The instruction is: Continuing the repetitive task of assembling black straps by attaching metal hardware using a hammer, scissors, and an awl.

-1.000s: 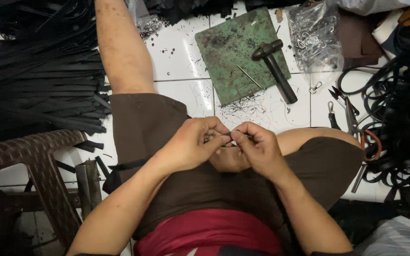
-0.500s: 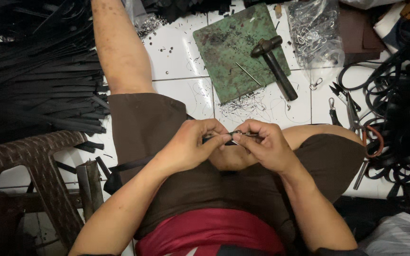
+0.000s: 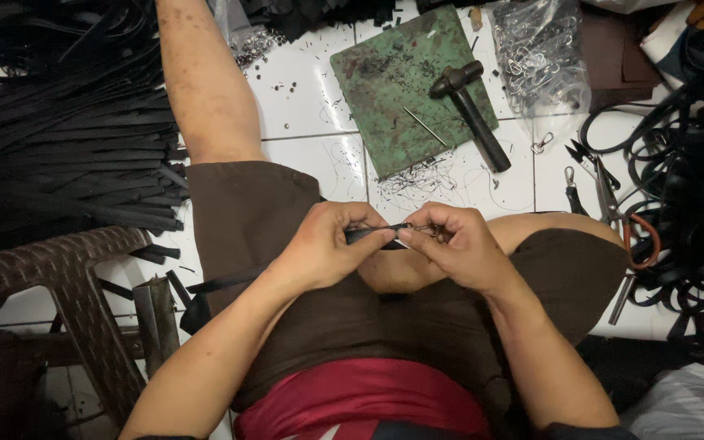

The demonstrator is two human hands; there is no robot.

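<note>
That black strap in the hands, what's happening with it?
A person sitting on the white tile floor pinches a thin black strap with the left hand, while the right hand works a small metal clip at its end. A hammer lies on a green board ahead.

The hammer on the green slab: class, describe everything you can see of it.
The hammer is dark all over, with a short, blocky, metal-looking head and a thick, round black handle. It lies flat and slantwise, its head toward the upper left on the worn green slab, its handle running down to the right over the slab's edge onto the white tiled floor. Neither hand touches it. A thin metal pin lies beside it.
</note>
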